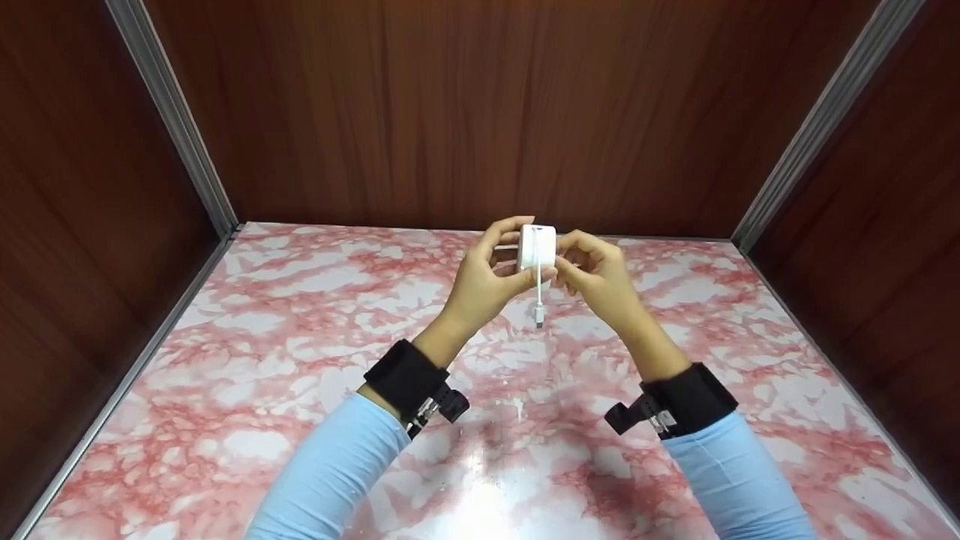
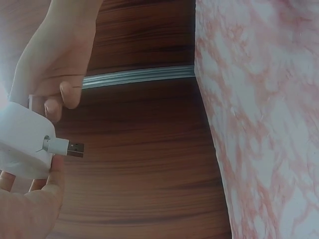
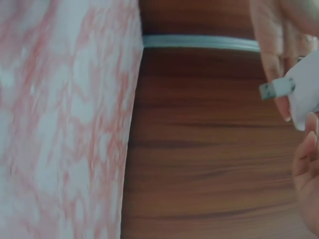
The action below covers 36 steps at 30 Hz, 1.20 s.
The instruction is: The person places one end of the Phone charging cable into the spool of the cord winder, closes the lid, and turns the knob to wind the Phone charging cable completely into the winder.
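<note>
In the head view, my left hand (image 1: 484,277) holds a white charger block (image 1: 527,251) between thumb and fingers, raised above the table. A thin white cable (image 1: 538,291) runs down the block's face and hangs below it. The cable ends in a USB plug (image 1: 538,315), whose metal end also shows in the left wrist view. At the block's right edge, my right hand (image 1: 596,274) has curled fingers, with thumb and index pinching the edge. In the right wrist view its fingertips (image 3: 310,139) lie against the white body. The block's far side is hidden.
A red and white marbled table (image 1: 300,337) lies below both hands. Dark wood panels (image 1: 450,112) enclose it at the back and sides, with metal strips (image 1: 172,112) at the corners. Black wrist straps (image 1: 405,379) with small mounts sit on both wrists.
</note>
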{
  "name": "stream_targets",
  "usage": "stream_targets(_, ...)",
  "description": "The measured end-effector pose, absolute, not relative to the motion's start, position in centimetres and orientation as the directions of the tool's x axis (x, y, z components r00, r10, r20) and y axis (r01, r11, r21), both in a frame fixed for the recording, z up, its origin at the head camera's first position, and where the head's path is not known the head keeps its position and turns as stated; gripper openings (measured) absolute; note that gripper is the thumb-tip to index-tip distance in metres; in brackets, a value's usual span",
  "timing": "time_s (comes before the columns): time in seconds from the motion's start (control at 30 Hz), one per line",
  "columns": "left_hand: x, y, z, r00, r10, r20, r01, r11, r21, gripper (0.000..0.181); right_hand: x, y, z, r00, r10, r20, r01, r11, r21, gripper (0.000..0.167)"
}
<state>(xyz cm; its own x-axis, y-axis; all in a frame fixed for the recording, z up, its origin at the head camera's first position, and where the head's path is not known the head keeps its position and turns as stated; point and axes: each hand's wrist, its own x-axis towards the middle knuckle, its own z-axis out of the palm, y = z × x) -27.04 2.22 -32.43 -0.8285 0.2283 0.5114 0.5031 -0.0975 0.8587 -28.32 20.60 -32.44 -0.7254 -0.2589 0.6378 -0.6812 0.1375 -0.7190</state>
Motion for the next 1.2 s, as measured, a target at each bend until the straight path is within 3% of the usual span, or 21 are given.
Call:
stream_targets(0.1, -27.1, 2.3, -32.4, -0.83, 0.226, 0.511, 0.501, -0.104, 0.859, 0.063, -28.0, 20.2, -32.0, -0.839, -0.226, 0.495, -0.515, 0.033, -0.857, 0.007)
stream_targets(0.23, -27.0, 2.3, -32.3, -0.828, 0.232, 0.51, 0.496, -0.121, 0.86, 0.062, -27.5, 19.8, -31.2, -0.926, -0.224, 0.303, -0.289, -0.095, -0.953, 0.015)
stream_targets(0.4, -26.9, 2.4, -32.3, -0.835, 0.234, 0.499, 0.485, -0.12, 0.866, 0.062, -27.2, 19.8, -30.7, -0.953, -0.253, 0.165, -0.118, -0.193, -0.974, 0.02)
stream_targets(0.6, -27.0, 2.4, -32.4, -0.825, 0.231, 0.516, 0.5, -0.129, 0.857, 0.063, -27.1, 19.8, -30.8, -0.951, -0.249, 0.182, -0.138, -0.186, -0.973, 0.019)
stream_targets(0.73, -27.0, 2.2, -32.5, -0.831, 0.228, 0.507, 0.494, -0.116, 0.862, 0.063, -27.4, 20.2, -31.4, -0.903, -0.237, 0.358, -0.351, -0.074, -0.933, 0.015)
stream_targets(0.9, -27.0, 1.9, -32.7, -0.84, 0.218, 0.496, 0.487, -0.098, 0.868, 0.064, -27.9, 20.8, -32.2, -0.749, -0.21, 0.629, -0.65, 0.045, -0.759, 0.015)
stream_targets(1.2, -27.0, 1.8, -32.6, -0.832, 0.221, 0.509, 0.497, -0.11, 0.861, 0.064, -28.6, 21.0, -32.6, -0.514, -0.251, 0.82, -0.857, 0.192, -0.478, 0.016)
